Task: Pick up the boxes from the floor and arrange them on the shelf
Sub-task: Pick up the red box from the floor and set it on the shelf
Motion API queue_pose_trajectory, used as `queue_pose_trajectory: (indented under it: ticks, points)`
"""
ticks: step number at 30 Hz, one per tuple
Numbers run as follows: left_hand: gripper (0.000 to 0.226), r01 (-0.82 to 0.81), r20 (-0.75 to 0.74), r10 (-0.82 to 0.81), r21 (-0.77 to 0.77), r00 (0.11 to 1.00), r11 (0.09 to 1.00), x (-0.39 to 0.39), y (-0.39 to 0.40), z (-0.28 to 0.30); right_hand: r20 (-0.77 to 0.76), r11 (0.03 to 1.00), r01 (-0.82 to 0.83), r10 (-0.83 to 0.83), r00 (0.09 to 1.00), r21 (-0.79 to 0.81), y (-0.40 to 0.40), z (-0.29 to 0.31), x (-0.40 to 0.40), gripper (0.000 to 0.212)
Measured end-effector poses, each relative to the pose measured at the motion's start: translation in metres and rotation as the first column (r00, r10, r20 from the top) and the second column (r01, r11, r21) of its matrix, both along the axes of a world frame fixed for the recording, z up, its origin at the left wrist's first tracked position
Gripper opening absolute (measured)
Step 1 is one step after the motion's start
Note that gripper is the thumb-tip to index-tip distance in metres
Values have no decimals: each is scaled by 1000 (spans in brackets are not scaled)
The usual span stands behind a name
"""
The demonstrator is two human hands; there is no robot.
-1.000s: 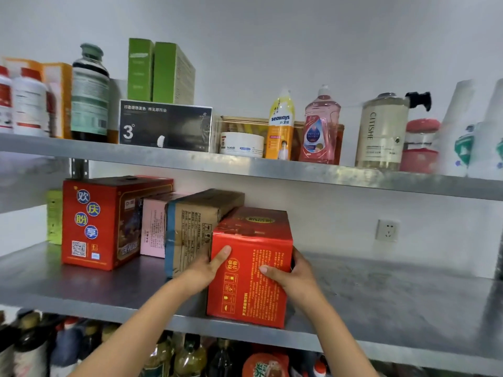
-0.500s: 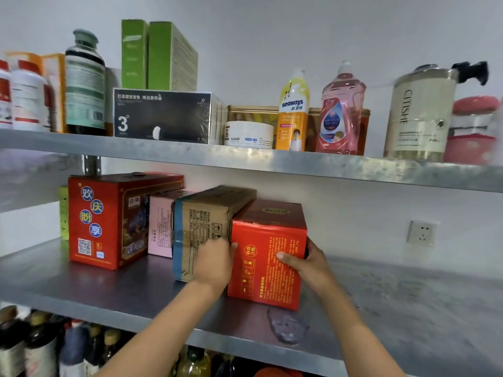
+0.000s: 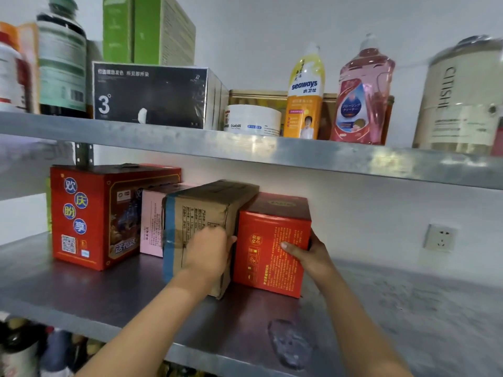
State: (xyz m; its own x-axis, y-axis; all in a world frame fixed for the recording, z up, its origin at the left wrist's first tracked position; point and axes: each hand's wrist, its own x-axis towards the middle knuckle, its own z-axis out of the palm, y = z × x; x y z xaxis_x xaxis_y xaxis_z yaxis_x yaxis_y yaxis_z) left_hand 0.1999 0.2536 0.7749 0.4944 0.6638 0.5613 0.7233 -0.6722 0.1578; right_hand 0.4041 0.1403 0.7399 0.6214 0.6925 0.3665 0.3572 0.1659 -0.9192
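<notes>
A small red box (image 3: 272, 240) stands on the middle metal shelf (image 3: 81, 295), pressed against a brown cardboard box (image 3: 201, 213). My left hand (image 3: 208, 254) lies at the seam between these two boxes, its fingers curled against the red box's left edge. My right hand (image 3: 310, 254) holds the red box's right side, thumb on the front face, fingers behind. Left of the cardboard box stand a pink box (image 3: 152, 221) and a large red box (image 3: 89, 216), all in one row.
The upper shelf (image 3: 299, 153) carries a black box (image 3: 152, 96), green boxes, bottles and jars. To the right of the small red box the middle shelf is bare metal, with a wall socket (image 3: 439, 238) behind. Bottles fill the shelf below (image 3: 27, 349).
Both hands have pushed the small red box back and left on the shelf until it sits against the cardboard box. My view has moved closer.
</notes>
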Motion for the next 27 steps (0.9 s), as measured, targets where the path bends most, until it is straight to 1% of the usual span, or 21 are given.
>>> queue_pose_trajectory:
  ticks: [3,5,7,8,10,11,13,14,16,18,19,21,24,27]
  points:
    - [43,24,22,-23,-9,999,1000,1,4,-3,-4,1000,14,-14,1000,5,3,-4,2,49]
    - [44,28,26,-28,-6,999,1000,1,0,-6,-5,998,69,-69,998,-9,7,-5,3,48]
    - [44,35,47,-34,-23,998,999,-2,-3,-9,41,980,192,-189,981,-61,11,-7,-3,46]
    - [42,59,74,-56,-42,996,997,-5,-4,-11,97,956,276,-266,959,-104,12,-9,-8,48]
    - [33,138,126,-130,-57,983,989,-13,-1,-19,192,884,419,-383,903,-208,15,-16,-17,62]
    - [27,182,130,-174,-54,976,982,-19,-1,-24,232,840,466,-411,881,-278,13,-19,-23,70]
    - [14,262,59,-259,-50,964,964,-35,0,-32,296,769,512,-423,856,-382,7,-25,-38,73]
    - [13,303,22,-302,-50,953,952,-42,0,-36,307,759,517,-421,853,-396,3,-29,-44,70]
    - [21,361,-34,-365,-91,930,928,-57,-6,-40,285,776,502,-418,862,-382,-6,-36,-58,62]
    - [28,366,-92,-382,-155,920,918,-71,-17,-40,279,795,484,-402,872,-365,-15,-43,-76,59]
    - [31,355,-121,-380,-187,917,916,-77,-21,-41,307,794,484,-387,869,-368,-21,-47,-87,60]
    - [42,365,-166,-403,-217,900,905,-88,-26,-46,414,781,498,-339,845,-378,-32,-54,-109,63]
    - [55,450,-234,-482,-180,844,875,-105,-26,-56,542,731,543,-282,792,-413,-48,-60,-152,69]
    - [56,537,-293,-538,-92,790,839,-124,-29,-69,646,681,620,-279,711,-389,-65,-68,-196,69]
